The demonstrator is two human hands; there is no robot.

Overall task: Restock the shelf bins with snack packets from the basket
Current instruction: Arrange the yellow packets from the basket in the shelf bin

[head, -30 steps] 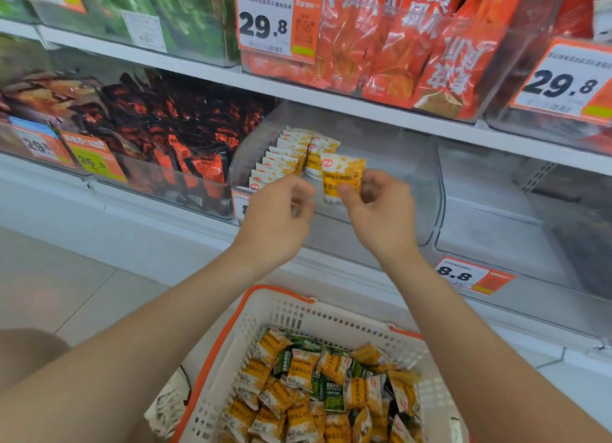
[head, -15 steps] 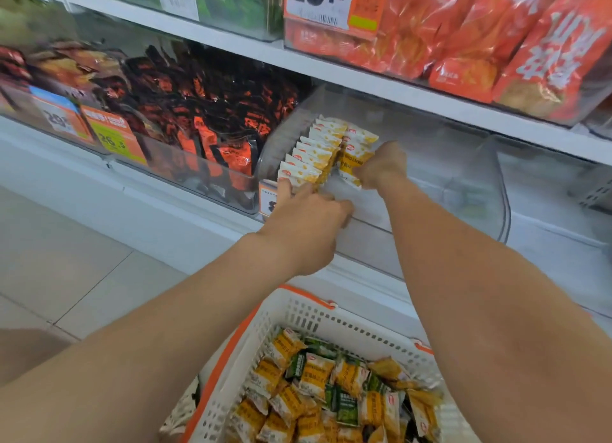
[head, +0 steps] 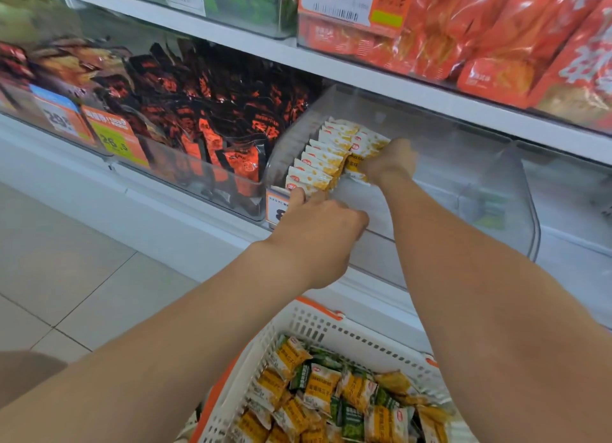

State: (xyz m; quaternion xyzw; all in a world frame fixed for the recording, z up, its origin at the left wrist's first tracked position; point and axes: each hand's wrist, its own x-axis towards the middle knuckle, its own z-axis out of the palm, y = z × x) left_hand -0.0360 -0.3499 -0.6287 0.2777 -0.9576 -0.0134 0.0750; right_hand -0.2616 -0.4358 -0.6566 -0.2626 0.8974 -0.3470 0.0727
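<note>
While the right hand (head: 392, 161) pinched a packet (head: 355, 164) beside the row (head: 318, 164) in the bin (head: 496, 184), at one o'clock from the left hand (head: 318, 230) (grip unclear), placing seemed underway; next it likely needed releasing upright, then another from the basket (head: 318, 313) at six o'clock.

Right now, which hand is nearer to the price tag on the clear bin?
Left. The left hand is right beside the price tag; the right hand is farther back inside the bin.
</note>
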